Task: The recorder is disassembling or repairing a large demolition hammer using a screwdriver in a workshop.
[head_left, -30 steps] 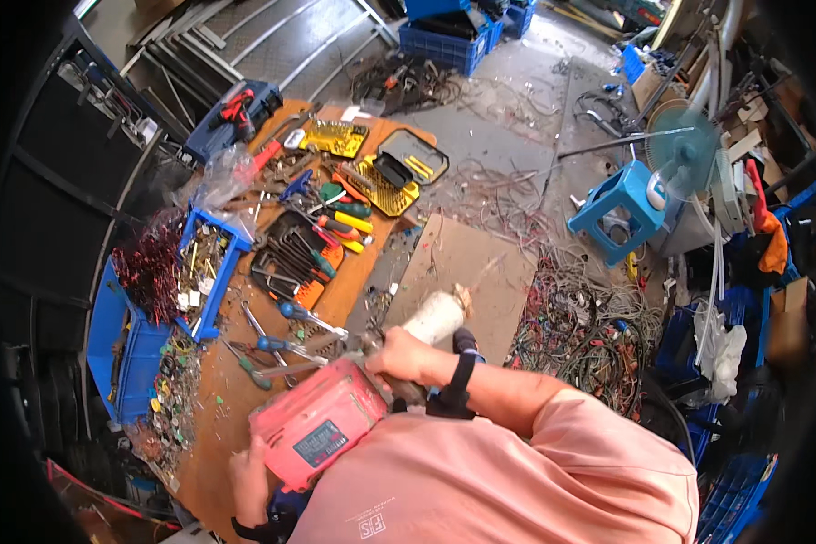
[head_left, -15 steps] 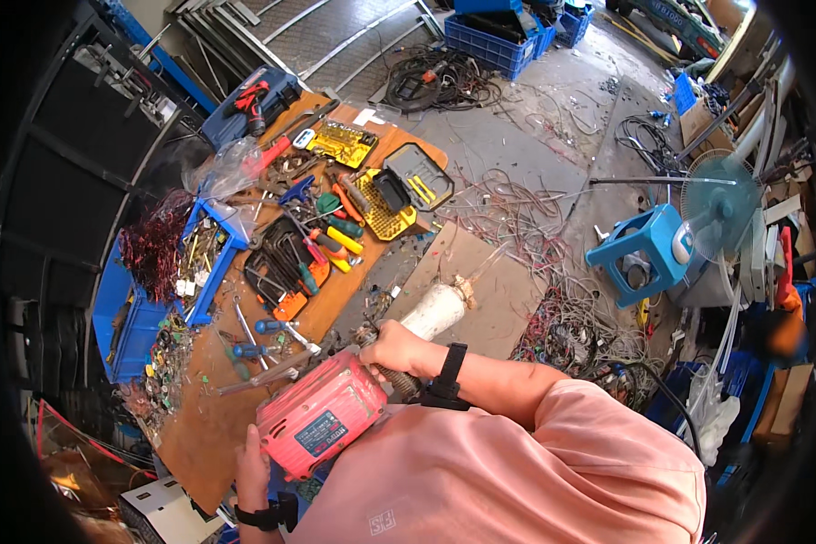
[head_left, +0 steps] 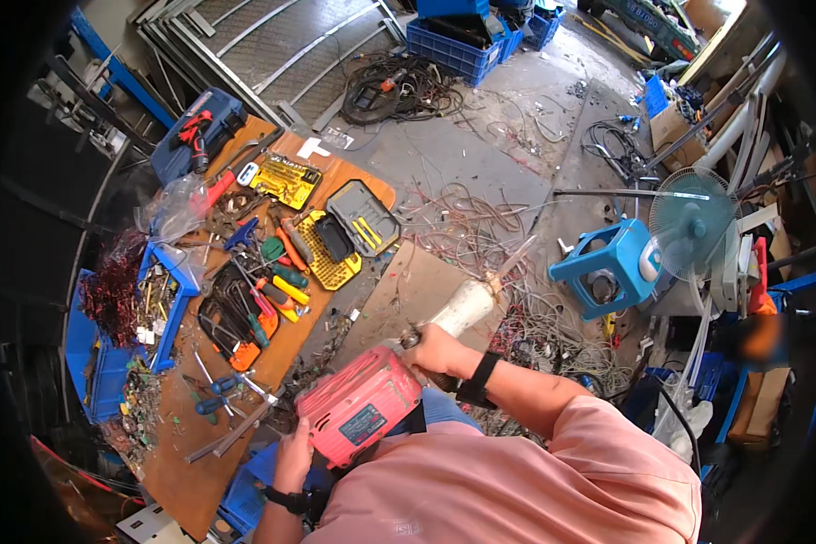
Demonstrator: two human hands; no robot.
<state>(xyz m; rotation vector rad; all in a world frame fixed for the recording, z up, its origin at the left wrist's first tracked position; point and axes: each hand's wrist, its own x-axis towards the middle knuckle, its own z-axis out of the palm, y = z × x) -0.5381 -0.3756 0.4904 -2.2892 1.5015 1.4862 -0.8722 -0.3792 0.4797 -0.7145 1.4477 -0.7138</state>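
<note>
With both hands I hold a red demolition hammer close against my body, tilted so that its front points away to the right. My left hand is closed on the rear end of its ribbed casing; part of the grip is hidden behind the tool. My right hand wraps round the side handle, where the casing meets the whitish worn barrel. A thin pale bit sticks out of the barrel's tip. It reaches over a brown board on the floor.
At left, a wooden workbench carries screwdrivers, pliers, a yellow bit case, hex keys and blue parts bins. Tangled wires cover the floor. A blue stool and fan stand at right.
The demolition hammer and both hands have shifted right in the view, while the bench and floor have slid left. Both hands keep their hold.
</note>
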